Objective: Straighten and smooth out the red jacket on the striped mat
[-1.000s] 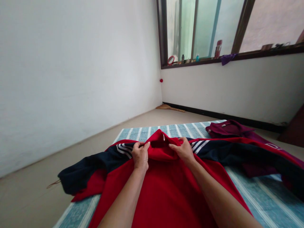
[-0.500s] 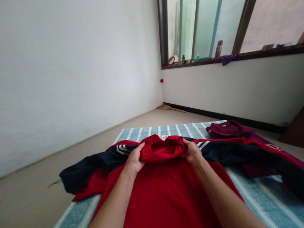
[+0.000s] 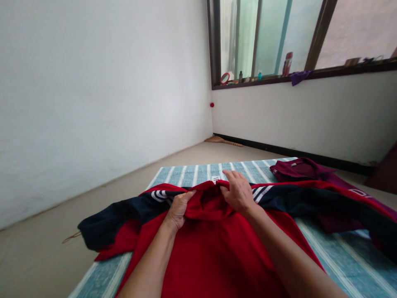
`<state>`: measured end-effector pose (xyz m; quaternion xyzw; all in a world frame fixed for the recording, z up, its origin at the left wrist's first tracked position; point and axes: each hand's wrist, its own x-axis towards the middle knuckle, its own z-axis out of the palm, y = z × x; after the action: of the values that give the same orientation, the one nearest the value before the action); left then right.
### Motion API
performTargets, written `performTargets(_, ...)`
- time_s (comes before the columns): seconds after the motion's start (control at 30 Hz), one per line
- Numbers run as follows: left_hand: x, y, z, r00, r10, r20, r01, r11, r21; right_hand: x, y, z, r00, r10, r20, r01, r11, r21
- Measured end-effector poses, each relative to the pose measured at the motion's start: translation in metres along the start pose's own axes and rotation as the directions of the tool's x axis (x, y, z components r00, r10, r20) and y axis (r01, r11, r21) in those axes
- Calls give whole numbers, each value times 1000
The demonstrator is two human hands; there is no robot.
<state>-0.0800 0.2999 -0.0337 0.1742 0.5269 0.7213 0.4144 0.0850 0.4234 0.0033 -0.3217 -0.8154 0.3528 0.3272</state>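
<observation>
Jacket [image 3: 214,252], red with white-striped navy sleeves [image 3: 108,221], has its collar [image 3: 201,213] pinched by the left hand [image 3: 178,210], right hand [image 3: 239,193] spread alongside.

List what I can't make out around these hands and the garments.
In the head view:
Red garment: lower end cut off by bottom edge.
Left hand: some fingertips hidden by the collar.
Right hand: palm hidden by its back; grip unclear.
Maroon garment: partly covered by navy sleeve.
</observation>
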Motion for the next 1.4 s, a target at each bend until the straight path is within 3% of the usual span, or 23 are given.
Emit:
performTargets(0.07,-1,1,0,1000,7,10,-7,1000,20,11,-9,10,974,-170,148,185,978,-92)
performTargets(0.1,-1,1,0,1000,6,17,-6,999,33,19,-12,16,963,-181,202,200,976,-82)
performTargets(0.33,-6,3,0,995,-61,78,46,982,181,56,-5,36,913,-55,405,38,998,50)
performTargets(0.47,-4,1,0,997,-55,58,34,948,316,64,-8,37,909,17,417,-27,1000,17)
performTargets(0.57,-3,2,3,998,60,-36,-37,885,463,73,-14,41,924,65,376,-38,996,-79)
performTargets(0.67,-6,7,12,947,294,-127,-150,759,634,81,-17,48,934,85,347,-25,984,-174)
performTargets(0.77,-17,10,28,866,492,-87,-273,612,743,87,-14,54,934,115,337,-29,968,-248)
performTargets(0.9,-27,3,45,836,524,164,-348,276,896,90,-8,58,940,157,302,-59,949,-311)
performTargets(0.97,-24,-1,46,846,497,193,-325,194,926,89,-9,57,950,154,273,-59,944,-326)
performTargets(1.2,16,15,29,879,471,77,-254,324,911,59,-15,21,972,-10,235,80,954,-290)
performTargets(1.4,23,25,39,873,485,48,-282,422,861,10,14,-12,939,-162,304,245,935,-257)
